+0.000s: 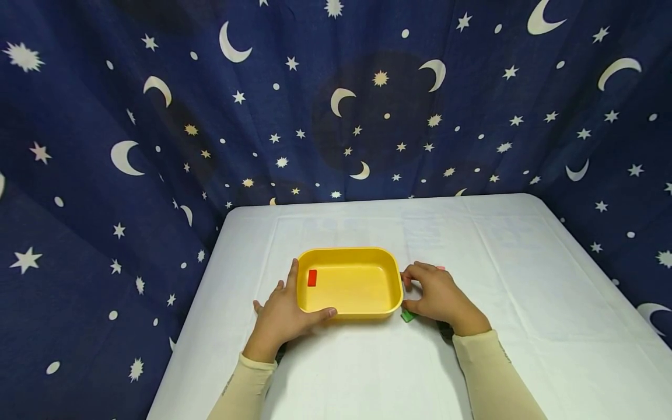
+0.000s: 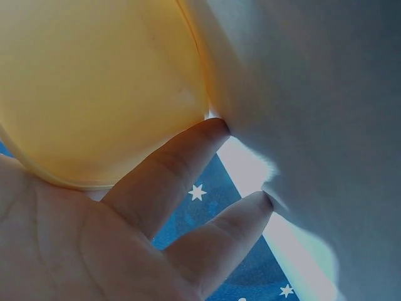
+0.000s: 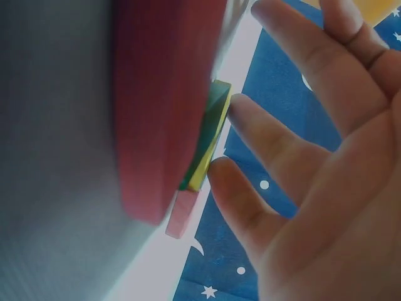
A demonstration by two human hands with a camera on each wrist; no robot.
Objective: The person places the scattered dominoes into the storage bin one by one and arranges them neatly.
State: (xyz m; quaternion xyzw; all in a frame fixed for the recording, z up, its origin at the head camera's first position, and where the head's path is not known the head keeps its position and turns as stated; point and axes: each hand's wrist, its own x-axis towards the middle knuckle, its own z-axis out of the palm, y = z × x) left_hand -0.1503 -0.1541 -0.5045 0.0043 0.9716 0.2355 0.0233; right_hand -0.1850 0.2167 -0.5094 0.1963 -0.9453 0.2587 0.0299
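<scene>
A shallow yellow plastic tray sits on the table with a small red block inside, near its left end. My left hand rests against the tray's front left corner, index finger along the left side and thumb along the front. Beside the right end is my right hand, its thumb and index bent with a gap between them; nothing held shows. Under that hand a green block peeks out. The right wrist view shows a big red block, a green and yellow piece by the fingertips, and a pink block.
A white cloth covers the table, with light creases. Behind and at both sides hangs a dark blue curtain printed with moons and stars. A pink edge shows just beyond the right hand.
</scene>
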